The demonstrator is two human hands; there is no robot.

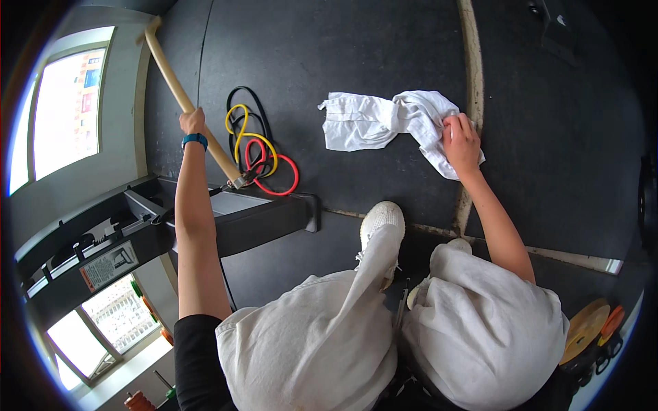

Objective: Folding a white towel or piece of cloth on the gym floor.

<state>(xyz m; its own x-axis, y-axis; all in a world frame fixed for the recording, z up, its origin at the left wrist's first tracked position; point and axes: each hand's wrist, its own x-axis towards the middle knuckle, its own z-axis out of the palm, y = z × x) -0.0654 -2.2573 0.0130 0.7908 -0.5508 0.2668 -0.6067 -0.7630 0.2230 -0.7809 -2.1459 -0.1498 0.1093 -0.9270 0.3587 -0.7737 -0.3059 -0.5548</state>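
My left hand [192, 122], a teal watch strap at its wrist, grips a long beige bar [169, 74] around its middle. The bar slants from the upper left; its near end has a metal fitting beside a black frame. Yellow tube [240, 110], red tube [296, 177] and black tube [263, 110] lie looped on the floor right of the bar. Farther right, a white cloth [354, 120] lies on the dark floor, gathered or knotted near its middle. My right hand [461, 144] has its fingers curled into the cloth's right end, partly hiding it.
A black metal equipment frame [262, 221] crosses the lower left, bearing a label. Light seams [472, 61] divide the dark floor mats [288, 46]. My white shoe [383, 221] stands below the cloth. Weight plates [586, 329] are at the lower right, and a window [69, 113] is at left.
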